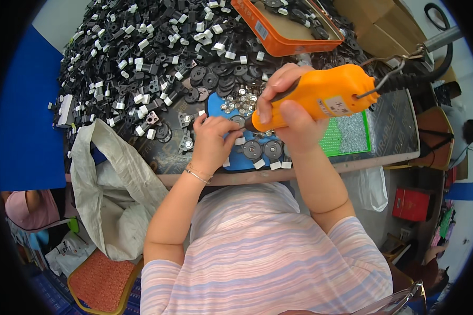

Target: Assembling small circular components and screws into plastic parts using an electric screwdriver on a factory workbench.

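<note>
My right hand is wrapped round an orange electric screwdriver, its black nose pointing left. The tool's tip meets the fingertips of my left hand, which are pinched together; what they hold is hidden. Both hands are over a blue mat at the table's front. Several black round parts with white tabs lie on it near my right wrist. Small silver metal pieces are heaped on its far part. Just right of my right hand lies a green tray of tiny silver screws.
A large pile of black parts with white ends covers the table's far left. Behind stand an orange box and a cardboard box. The screwdriver hangs from a metal hook. A whitish sack hangs at the front-left edge.
</note>
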Demonstrator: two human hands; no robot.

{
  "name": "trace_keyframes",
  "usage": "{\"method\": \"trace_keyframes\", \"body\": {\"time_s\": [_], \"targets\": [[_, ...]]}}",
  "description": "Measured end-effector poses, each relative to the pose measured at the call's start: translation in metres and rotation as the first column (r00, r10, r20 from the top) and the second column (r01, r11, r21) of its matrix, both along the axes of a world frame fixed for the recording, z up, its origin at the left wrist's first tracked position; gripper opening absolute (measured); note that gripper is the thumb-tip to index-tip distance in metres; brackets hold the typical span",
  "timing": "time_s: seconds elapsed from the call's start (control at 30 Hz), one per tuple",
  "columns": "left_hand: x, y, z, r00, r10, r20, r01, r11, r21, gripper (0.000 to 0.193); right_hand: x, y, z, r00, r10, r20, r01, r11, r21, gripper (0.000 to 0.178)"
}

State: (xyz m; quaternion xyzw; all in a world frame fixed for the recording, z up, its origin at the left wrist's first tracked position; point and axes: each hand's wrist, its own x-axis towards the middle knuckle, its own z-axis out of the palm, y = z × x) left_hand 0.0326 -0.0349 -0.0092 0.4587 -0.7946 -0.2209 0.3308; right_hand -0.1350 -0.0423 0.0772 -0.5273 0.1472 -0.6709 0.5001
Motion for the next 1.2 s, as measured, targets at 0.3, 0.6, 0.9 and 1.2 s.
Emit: {"method": "trace_keyframes", "body": {"time_s": [0.3, 0.6, 0.9, 1.2], "targets": [[0.001, 0.003, -0.012, 0.921, 0.141, -0.363, -0.031, 0.955, 0.295, 0.016, 0.001, 0.003, 0.000, 0.999, -0.019, -0.028, 0.018, 1.000, -0.021, 0.025], [0.000, 0.002, -0.008, 0.930, 0.085, -0.358, -0.016, 0.981, 0.191, 0.037, 0.008, 0.005, 0.000, 0.994, -0.025, 0.107, 0.024, 1.000, 0.007, 0.020], [0.001, 0.001, -0.013, 0.931, 0.088, -0.355, -0.026, 0.984, 0.174, 0.035, 0.007, 0.004, -0.001, 0.995, -0.039, 0.091, 0.042, 0.999, -0.029, 0.021], [0.001, 0.003, -0.006, 0.940, 0.048, -0.337, -0.013, 0.994, 0.107, 0.032, 0.007, 0.007, 0.003, 0.996, -0.020, 0.087, 0.020, 1.000, 0.002, 0.020]]}}
